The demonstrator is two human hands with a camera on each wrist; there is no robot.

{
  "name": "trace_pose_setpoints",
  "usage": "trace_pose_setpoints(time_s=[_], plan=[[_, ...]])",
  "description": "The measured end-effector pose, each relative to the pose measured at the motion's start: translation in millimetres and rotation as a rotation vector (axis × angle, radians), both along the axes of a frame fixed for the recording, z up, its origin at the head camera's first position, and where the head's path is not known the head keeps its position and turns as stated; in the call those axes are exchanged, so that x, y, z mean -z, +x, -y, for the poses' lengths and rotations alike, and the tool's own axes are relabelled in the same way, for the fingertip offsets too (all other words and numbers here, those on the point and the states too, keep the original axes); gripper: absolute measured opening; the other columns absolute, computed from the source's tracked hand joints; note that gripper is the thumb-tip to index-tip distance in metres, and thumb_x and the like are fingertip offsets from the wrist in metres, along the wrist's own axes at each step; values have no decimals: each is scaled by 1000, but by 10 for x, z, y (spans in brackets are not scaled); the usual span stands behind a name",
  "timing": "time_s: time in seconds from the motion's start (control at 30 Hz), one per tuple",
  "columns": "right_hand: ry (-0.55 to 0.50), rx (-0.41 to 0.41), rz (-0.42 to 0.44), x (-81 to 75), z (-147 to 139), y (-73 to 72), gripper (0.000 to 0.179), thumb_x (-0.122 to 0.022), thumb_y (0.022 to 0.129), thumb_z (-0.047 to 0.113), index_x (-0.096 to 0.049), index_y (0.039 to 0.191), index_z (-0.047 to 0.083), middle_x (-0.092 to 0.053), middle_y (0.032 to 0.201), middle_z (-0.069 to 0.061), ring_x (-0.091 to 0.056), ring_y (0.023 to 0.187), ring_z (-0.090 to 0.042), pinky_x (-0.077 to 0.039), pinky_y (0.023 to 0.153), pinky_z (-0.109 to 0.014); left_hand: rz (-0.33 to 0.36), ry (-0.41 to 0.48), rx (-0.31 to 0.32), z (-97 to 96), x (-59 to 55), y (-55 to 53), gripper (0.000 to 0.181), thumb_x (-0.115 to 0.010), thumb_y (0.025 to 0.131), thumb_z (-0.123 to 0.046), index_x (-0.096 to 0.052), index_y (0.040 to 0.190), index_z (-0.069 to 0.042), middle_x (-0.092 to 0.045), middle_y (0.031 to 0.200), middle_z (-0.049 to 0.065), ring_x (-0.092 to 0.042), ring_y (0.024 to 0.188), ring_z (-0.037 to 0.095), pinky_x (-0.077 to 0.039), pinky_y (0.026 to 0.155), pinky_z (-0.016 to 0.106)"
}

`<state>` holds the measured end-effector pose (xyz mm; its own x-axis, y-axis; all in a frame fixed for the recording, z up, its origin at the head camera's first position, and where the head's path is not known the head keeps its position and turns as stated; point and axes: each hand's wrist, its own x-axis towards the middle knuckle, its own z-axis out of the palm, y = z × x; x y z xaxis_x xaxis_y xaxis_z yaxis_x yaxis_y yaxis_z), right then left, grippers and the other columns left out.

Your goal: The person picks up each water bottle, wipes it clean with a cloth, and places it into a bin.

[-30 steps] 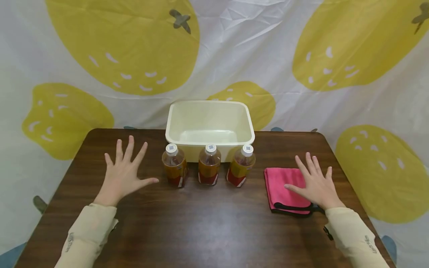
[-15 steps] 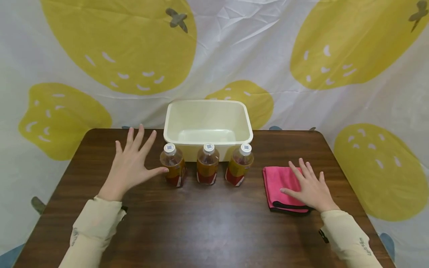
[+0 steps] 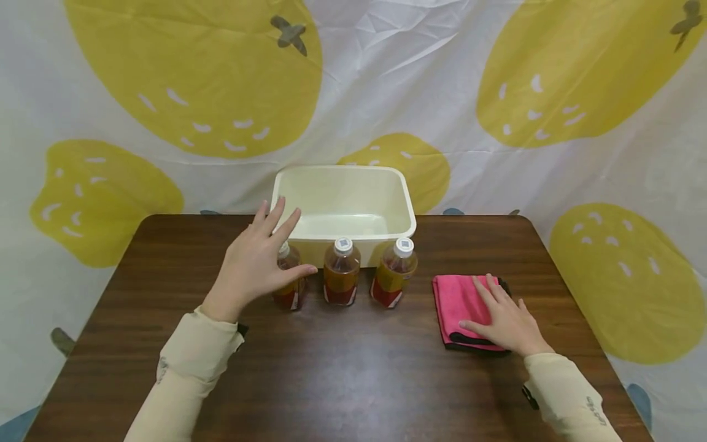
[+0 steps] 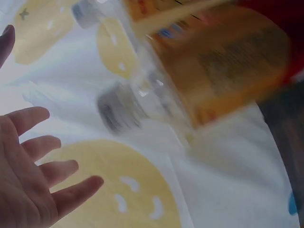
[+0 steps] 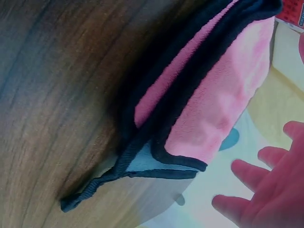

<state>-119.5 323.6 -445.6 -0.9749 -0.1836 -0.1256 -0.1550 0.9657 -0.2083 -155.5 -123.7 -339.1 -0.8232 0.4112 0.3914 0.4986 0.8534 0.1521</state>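
Observation:
My left hand [image 3: 251,261] is over the leftmost bottle [image 3: 289,294], fingers spread and partly hiding it in the head view. That bottle has a white cap and an orange and red label; in the left wrist view the cap [image 4: 116,109] lies just beyond my fingertips. A middle bottle [image 3: 341,276] and a right bottle [image 3: 394,276] of the same kind stand upright beside it. Over the right part of a folded pink cloth [image 3: 458,301] with black edging hovers my right hand [image 3: 510,319], fingers spread and holding nothing. The right wrist view shows the cloth's black loop [image 5: 90,190].
A cream rectangular bin [image 3: 342,245] stands behind the bottles at the back of the brown wooden table [image 3: 342,380]. Behind the table hangs a white sheet [image 3: 397,73] printed with yellow fruit.
My left hand has moved right, from beside the left bottle to over it. My right hand has shifted slightly left and lower over the cloth. Bottles, bin and cloth stay put.

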Motion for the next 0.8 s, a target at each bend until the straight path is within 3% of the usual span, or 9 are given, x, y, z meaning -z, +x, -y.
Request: trace_pose_setpoints(time_s=[0.1, 0.23, 0.53, 0.7, 0.8], plan=[[3, 4, 7, 25, 2, 0, 97, -54, 74, 67, -20, 144, 9, -19, 145, -27, -22, 129, -45, -19, 94, -70, -2, 27, 15, -122, -32, -4, 90, -61, 69, -65, -36, 140, -15, -28, 146, 12, -27, 132, 35, -52, 64, 47], [0, -3, -8, 67, 0, -8, 98, -57, 72, 66, -23, 143, 8, -23, 141, -31, -23, 127, -48, -24, 93, -68, -16, 41, 32, -275, -52, -14, 88, -61, 70, -65, -37, 139, -17, -35, 143, 8, -31, 130, 30, -53, 61, 45], [15, -3, -8, 150, -9, -27, 100, -57, 69, 69, -28, 141, 6, -24, 142, -29, -23, 127, -47, -29, 90, -66, -52, 104, 141, -665, -46, -27, 77, -67, 71, -55, -48, 130, -10, -48, 127, 11, -43, 114, 28, -50, 77, 40], [15, -1, 1, 176, 12, -29, 98, -58, 69, 68, -29, 141, 7, -25, 142, -26, -23, 127, -47, -30, 86, -69, -53, 77, 179, -907, -42, 19, 72, -67, 73, -52, -50, 127, -8, -50, 124, 11, -47, 106, 30, -52, 72, 36], [16, 5, 10, 185, 23, -29, 99, -58, 69, 68, -29, 141, 8, -25, 143, -25, -23, 127, -46, -30, 85, -70, -35, 82, 195, -1028, -14, 40, 69, -67, 75, -49, -50, 126, -6, -50, 122, 13, -48, 103, 31, -51, 76, 36]])
